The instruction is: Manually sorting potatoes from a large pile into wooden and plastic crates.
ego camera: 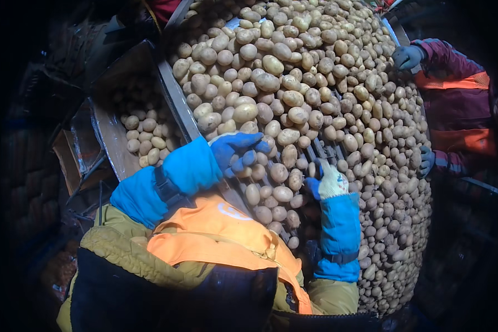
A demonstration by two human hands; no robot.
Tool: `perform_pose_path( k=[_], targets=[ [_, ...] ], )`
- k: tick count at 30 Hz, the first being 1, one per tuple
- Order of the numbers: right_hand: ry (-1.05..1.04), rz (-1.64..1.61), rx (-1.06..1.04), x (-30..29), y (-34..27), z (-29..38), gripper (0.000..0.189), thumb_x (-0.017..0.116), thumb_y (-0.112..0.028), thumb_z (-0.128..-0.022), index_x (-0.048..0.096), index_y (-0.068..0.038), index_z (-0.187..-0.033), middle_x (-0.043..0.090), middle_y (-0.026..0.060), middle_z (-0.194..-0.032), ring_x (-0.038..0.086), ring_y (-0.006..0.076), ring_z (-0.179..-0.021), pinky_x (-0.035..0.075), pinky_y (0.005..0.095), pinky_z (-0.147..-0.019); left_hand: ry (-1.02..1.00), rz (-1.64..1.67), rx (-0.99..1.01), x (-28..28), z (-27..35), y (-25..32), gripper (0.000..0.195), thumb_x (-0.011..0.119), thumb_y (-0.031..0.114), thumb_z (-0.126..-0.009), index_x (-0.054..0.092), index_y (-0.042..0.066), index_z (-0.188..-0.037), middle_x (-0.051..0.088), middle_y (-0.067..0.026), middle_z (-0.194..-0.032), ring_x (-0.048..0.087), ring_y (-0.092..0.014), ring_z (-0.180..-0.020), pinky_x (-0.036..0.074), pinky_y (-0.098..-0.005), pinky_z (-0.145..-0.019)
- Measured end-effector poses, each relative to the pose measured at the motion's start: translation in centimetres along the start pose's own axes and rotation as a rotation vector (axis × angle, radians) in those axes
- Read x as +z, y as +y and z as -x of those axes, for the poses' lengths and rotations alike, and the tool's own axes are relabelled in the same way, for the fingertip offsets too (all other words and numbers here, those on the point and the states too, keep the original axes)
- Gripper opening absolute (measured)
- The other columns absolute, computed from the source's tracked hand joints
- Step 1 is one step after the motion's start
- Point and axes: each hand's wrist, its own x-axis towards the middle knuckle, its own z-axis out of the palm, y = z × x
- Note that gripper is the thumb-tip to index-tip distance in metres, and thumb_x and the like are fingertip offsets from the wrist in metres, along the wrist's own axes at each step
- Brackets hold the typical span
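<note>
A deep heap of potatoes [290, 97] covers the slatted sorting table in front of me. My left hand [240, 153], in a blue-coated glove, reaches over potatoes near the table's metal side rail, its fingers bent and apart; whether it grips one is unclear. To the right, my right hand [325, 178], in a white glove with blue coating, rests low among the potatoes beside bare dark slats [328, 149]. Its fingers are partly hidden, and its hold cannot be made out. Loose potatoes [274, 186] lie between my two hands. Blue sleeve covers reach to both gloves.
The metal side rail [176, 99] edges the table at left. Beyond it stands an open cardboard box [112, 141] holding potatoes [147, 135]. Across the heap, at right, a co-worker's gloved hands [407, 57] touch the table's far edge. Dark twigs or rods stick up near the box.
</note>
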Motion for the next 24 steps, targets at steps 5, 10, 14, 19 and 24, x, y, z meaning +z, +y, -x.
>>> perform_pose_path(
  k=[5,10,14,19,24],
  targets=[
    [0.125,-0.046,-0.069,-1.1,-0.8,0.6,0.069,0.086,-0.049,-0.089,0.072,-0.01,-0.144,0.076,0.0263,-0.123,0.076,0.0448,-0.114,0.061,0.0531,-0.1,0.03,0.011,0.025,-0.2,-0.3,0.0,0.042,0.056,0.04,-0.121,0.072,0.003,-0.128,0.074,-0.0031,-0.082,0.064,-0.009,-0.058,0.055,-0.023,-0.05],
    [0.115,-0.002,-0.075,2.1,-3.2,-2.3,0.061,0.085,-0.046,-0.091,0.074,-0.007,-0.137,0.077,0.0249,-0.119,0.077,0.0419,-0.107,0.062,0.0513,-0.095,0.12,0.03,-0.037,0.4,-0.4,0.1,0.044,0.056,0.043,-0.121,0.073,0.004,-0.129,0.08,-0.0043,-0.091,0.07,-0.009,-0.063,0.057,-0.023,-0.05],
    [0.061,0.029,-0.02,2.9,-2.7,-2.5,0.054,0.084,-0.042,-0.093,0.075,-0.005,-0.131,0.078,0.0232,-0.114,0.077,0.0391,-0.101,0.063,0.0496,-0.09,-0.057,-0.145,-0.059,-1.1,-1.1,0.0,0.052,0.064,0.051,-0.116,0.065,0.012,-0.15,0.079,-0.005,-0.124,0.08,-0.017,-0.084,0.062,-0.0288,-0.059],
    [0.227,-0.257,0.013,3.5,-0.5,-0.1,0.045,0.085,-0.034,-0.095,0.075,-0.002,-0.125,0.079,0.0198,-0.112,0.078,0.0316,-0.095,0.064,0.0443,-0.086,0.02,-0.169,-0.136,1.9,-2.0,-0.9,0.059,0.058,0.058,-0.116,0.062,0.016,-0.157,0.075,-0.0093,-0.143,0.08,-0.02,-0.097,0.061,-0.0299,-0.063],
    [0.1,-0.651,-0.172,-4.7,-9.6,2.5,0.061,0.093,-0.031,-0.094,0.072,0.003,-0.14,0.08,0.0167,-0.125,0.077,0.0238,-0.115,0.062,0.0384,-0.1,-0.001,-0.102,-0.046,5.1,-2.8,-2.0,0.049,0.069,0.057,-0.111,0.073,0.02,-0.142,0.079,-0.0025,-0.127,0.079,-0.018,-0.097,0.06,-0.0279,-0.067]
  ],
)
